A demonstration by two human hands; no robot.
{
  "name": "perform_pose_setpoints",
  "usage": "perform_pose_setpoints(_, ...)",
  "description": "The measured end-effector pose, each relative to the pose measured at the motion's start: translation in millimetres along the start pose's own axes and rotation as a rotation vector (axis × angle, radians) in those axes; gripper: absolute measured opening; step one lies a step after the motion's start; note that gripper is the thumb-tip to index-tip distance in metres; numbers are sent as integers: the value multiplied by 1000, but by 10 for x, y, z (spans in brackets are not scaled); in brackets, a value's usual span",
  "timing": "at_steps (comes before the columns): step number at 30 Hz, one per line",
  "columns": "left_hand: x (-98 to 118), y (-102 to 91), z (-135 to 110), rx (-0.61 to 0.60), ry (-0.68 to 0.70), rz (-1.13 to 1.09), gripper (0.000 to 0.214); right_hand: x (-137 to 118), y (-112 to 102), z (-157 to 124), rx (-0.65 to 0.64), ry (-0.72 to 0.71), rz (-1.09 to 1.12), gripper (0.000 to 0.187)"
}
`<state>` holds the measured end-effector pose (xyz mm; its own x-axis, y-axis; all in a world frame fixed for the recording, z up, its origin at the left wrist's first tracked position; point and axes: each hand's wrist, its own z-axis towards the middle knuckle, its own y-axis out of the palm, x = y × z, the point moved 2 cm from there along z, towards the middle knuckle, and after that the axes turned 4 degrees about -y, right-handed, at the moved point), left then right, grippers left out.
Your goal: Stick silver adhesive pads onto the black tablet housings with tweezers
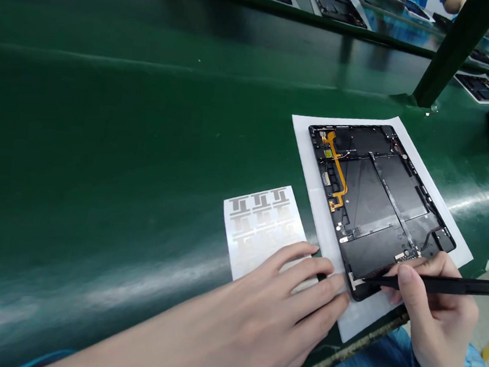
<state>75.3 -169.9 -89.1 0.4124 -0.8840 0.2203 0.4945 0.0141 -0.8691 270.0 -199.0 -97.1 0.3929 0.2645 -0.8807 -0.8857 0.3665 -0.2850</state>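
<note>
While right hand (437,335) pinches tweezers (442,285) at tablet corner (357,289) — left hand (290,292) open on paper (463,251).

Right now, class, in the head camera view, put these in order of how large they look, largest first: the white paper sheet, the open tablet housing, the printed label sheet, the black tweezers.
1. White paper sheet
2. Open tablet housing
3. Printed label sheet
4. Black tweezers, though they are close to the camera, so this ranking is less sure.

Left hand (290,292) flat, right hand (434,323) curled
</note>
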Motion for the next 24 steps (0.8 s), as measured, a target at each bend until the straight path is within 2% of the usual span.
perform_pose_setpoints(8,-4,44,-60,-29,-88,-8,33,12,-8,-2,-17,-2,4,16)
perform_pose_setpoints(15,-21,29,-37,-26,-73,-56,35,-44,-18,-13,-64,8,-28,16)
perform_pose_setpoints(20,6,-5,1,-119,-136,-160,35,-66,-79,26,-98,-75,-56,10)
perform_pose_setpoints(22,15,-14,13,-103,-155,-174,37,-65,-94,42,-83,-103,-62,11)
perform_pose_setpoints(24,22,-19,21,-74,-168,-173,38,-60,-76,46,-88,-64,-25,10)
